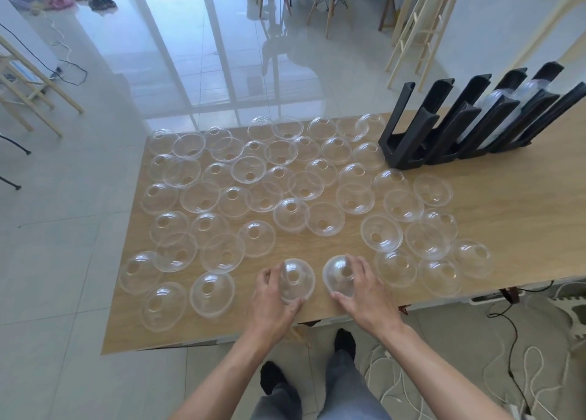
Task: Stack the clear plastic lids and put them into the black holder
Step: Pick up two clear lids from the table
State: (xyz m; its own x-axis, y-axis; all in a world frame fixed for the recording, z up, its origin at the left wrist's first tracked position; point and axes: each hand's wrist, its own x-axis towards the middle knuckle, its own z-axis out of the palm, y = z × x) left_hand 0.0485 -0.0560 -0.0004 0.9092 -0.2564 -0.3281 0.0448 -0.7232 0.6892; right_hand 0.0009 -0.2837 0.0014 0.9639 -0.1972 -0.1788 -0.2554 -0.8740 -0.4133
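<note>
Several clear dome lids (pixel 263 197) with a centre hole lie scattered over the wooden table (pixel 513 197), some dome up, some rim up. Near the front edge my left hand (pixel 272 296) grips one dome lid (pixel 298 280) between thumb and fingers. Just to its right, my right hand (pixel 361 289) curls round a second dome lid (pixel 337 274). The black holder (pixel 444 128), a row of slanted channels, stands at the table's back right corner. Its right-hand channels hold stacked clear lids (pixel 494 106).
The table's front edge lies just below my hands, with my legs and feet under it. Wooden stools and chairs stand on the tiled floor behind the table. White and black cables lie on the floor at the right.
</note>
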